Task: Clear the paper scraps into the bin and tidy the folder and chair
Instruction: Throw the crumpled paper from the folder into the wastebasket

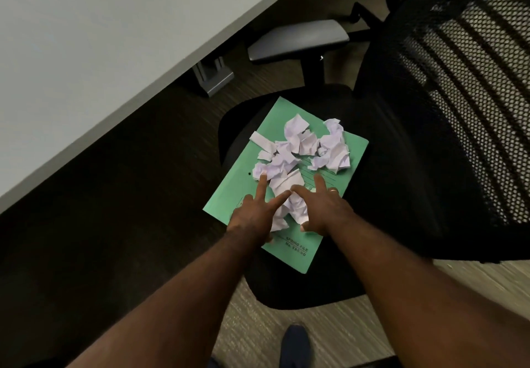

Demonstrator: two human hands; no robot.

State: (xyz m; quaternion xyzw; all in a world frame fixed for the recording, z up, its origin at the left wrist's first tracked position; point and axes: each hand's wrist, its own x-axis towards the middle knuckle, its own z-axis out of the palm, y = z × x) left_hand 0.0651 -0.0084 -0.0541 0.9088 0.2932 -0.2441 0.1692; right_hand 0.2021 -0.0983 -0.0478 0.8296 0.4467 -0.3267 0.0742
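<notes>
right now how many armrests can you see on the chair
1: a grey armrest on the far side of the chair, near the desk. A second one may lie out of view.

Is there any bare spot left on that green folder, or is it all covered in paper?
Bare: the folder's left strip beside the scraps, and its near corner by the printed label. Crowded: the middle and far end, where both hands, left and right, reach in.

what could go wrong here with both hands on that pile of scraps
The crumpled white paper scraps lie loose on the green card folder, which sits on the black chair seat; a sweep by the left hand or right hand may push some onto the floor. No bin is in view, so carrying may drop scraps.
</notes>
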